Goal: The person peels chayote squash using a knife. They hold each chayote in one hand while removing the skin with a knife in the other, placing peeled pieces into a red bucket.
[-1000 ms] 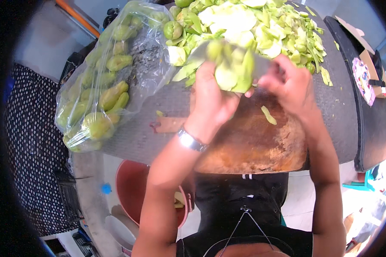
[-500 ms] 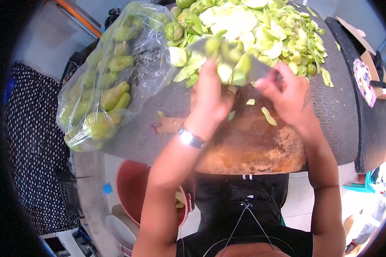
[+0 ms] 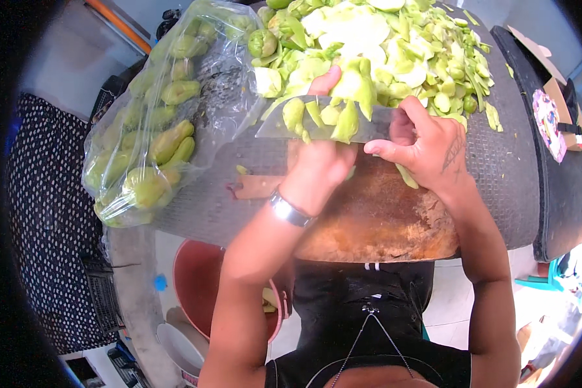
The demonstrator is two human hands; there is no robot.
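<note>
My right hand (image 3: 427, 145) is closed round the handle end of a broad-bladed knife (image 3: 381, 123), its blade pointing left. Several pale green fruit pieces (image 3: 346, 123) cling to the blade. Partly behind the blade, my left hand (image 3: 323, 161) has its thumb raised; its other fingers are largely hidden. A larger piece of green fruit (image 3: 355, 81) shows just above the blade beside that thumb and appears held in this hand. Below both hands is a worn wooden board (image 3: 381, 226), with a green strip (image 3: 405, 176) on it near my right hand.
A large heap of cut green pieces (image 3: 427, 61) lies beyond my hands on the dark textured table (image 3: 504, 174). At left, a clear plastic bag (image 3: 226, 123) holds whole green fruit. A flat brown wooden piece (image 3: 262, 187) lies beside the board. Below left stands a reddish bucket (image 3: 197, 278).
The knife has swung lower and closer to me, its blade now across the front of my left hand. My right hand has shifted slightly, still holding it.
</note>
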